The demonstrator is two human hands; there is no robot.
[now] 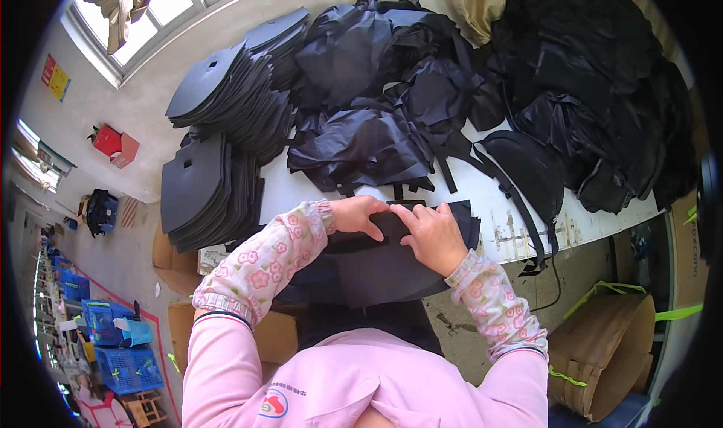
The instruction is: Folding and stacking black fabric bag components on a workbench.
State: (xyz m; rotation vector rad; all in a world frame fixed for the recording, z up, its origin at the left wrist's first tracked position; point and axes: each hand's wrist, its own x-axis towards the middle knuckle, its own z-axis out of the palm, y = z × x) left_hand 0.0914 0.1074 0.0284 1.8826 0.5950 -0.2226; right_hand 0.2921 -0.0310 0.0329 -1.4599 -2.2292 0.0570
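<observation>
Panel: a flat black panel, matte and stiff-looking, lies at the near edge of the table, overhanging towards your chest. Its far edge is straight; its near edge curves. A thin dark seam or fold runs across it under your hands.

Left hand: your left hand rests on the far left part of the panel, fingers bent and pressed down on the surface, tips turned towards the other hand. It is half curled; you cannot tell whether it pinches anything.

Right hand: your right hand lies palm down on the panel, just right of the left hand. The fingers are stretched and close together, with the index tip almost meeting the left fingertips. It presses flat and grips nothing that shows.

Sleeves: both forearms wear floral pink sleeve covers over a pink top.

Stacks: beyond the panel and to its left, two stacks of black cut boards sit fanned on the table, with a further stack behind them.

Fabric heap: straight beyond the panel, a heap of crumpled black fabric covers the table.

Straps: right of the panel, black straps trail off the table edge from a dark bag piece.

Box: below and right of the panel, a brown cardboard box stands on the floor.
</observation>
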